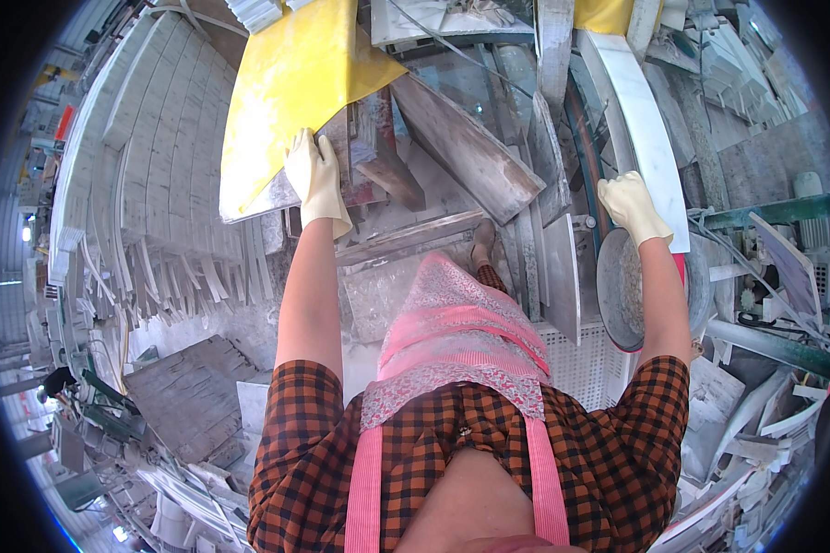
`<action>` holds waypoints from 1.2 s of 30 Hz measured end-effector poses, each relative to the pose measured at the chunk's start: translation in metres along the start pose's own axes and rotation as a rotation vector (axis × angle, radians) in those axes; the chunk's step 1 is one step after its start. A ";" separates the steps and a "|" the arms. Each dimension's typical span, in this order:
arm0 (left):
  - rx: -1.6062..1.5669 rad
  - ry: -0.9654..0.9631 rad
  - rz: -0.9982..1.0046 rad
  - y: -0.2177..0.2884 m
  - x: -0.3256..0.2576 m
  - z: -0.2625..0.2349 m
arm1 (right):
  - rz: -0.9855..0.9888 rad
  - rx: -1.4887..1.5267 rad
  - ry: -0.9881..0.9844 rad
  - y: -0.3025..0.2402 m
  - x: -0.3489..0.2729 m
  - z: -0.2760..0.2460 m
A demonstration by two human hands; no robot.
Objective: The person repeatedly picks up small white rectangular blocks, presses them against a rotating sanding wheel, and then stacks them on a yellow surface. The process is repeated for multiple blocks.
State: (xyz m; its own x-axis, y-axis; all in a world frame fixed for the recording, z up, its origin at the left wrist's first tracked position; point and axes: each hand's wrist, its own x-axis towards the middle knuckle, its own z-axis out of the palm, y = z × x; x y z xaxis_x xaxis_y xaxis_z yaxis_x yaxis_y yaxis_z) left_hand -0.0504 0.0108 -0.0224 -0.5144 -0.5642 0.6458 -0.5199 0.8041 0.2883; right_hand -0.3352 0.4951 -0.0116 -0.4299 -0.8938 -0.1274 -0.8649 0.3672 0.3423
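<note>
Both my hands wear cream rubber gloves. My left hand [314, 180] lies at the near right edge of a yellow sheet [290, 78], its fingers stretched forward and the thumb a little apart. The sheet drapes over a support, and a pale slab edge [254, 203] shows from beneath it. On the other side, my right hand [634, 207] is closed at the left edge of a long white stone strip [650, 129]. Its curled fingers meet the strip's side; their undersides are hidden. Below that hand sits a round grey basin [621, 281], partly covered by my forearm.
Long stone strips [161, 157] are stacked at the left. Between my hands lean a wooden plank [470, 147] and an upright thin slab [560, 267]. My foot [482, 244] stands near a low ledge. Green pipes [775, 212] cross at the right.
</note>
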 end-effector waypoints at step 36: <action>-0.003 0.009 0.008 0.002 0.001 -0.003 | -0.004 0.005 0.010 0.001 0.000 0.001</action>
State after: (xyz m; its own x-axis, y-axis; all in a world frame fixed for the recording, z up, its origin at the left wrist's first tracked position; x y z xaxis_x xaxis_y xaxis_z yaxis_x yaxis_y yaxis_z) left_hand -0.0506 0.0124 -0.0189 -0.5125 -0.5557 0.6547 -0.5133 0.8094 0.2852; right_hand -0.3364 0.4951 -0.0118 -0.4240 -0.8977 -0.1197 -0.8679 0.3650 0.3368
